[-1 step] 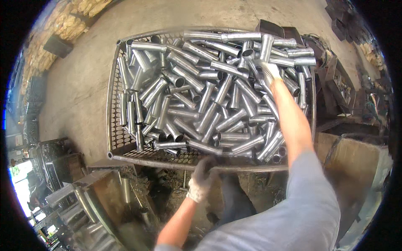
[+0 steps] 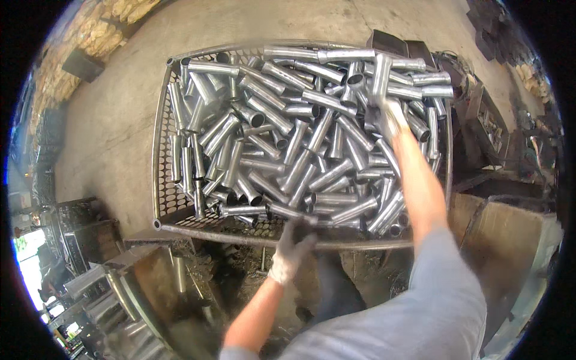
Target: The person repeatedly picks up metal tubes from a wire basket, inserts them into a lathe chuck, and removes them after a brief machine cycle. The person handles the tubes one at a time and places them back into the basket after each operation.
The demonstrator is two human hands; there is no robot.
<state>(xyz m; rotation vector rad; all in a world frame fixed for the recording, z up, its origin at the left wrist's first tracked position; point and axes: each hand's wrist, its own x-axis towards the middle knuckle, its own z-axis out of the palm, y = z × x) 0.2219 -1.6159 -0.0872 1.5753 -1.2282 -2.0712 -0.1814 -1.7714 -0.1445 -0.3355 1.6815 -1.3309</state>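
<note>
A wire-mesh bin (image 2: 157, 180) holds a deep heap of shiny metal tubes (image 2: 270, 114), each with a flared end. At the far right of the heap my gloved right hand (image 2: 389, 117) is closed round the near end of one metal tube (image 2: 380, 78), which points away from me; motion blurs the fingers. My gloved left hand (image 2: 292, 241) is at the bin's near rim, thumb apart from the fingers and no tube held. Its fingertips lie close to a tube (image 2: 291, 212) at the heap's near edge; whether they touch it I cannot tell.
More metal tubes (image 2: 123, 294) lie at the lower left by a metal box (image 2: 144, 264). Rusty metal boxes (image 2: 510, 240) stand to the right of the bin. Concrete floor (image 2: 108, 132) stretches beyond the bin on the left and far sides.
My left hand has moved slightly away from me over the near rim, its thumb now spread. My right hand has shifted slightly nearer and right, with the tube in it.
</note>
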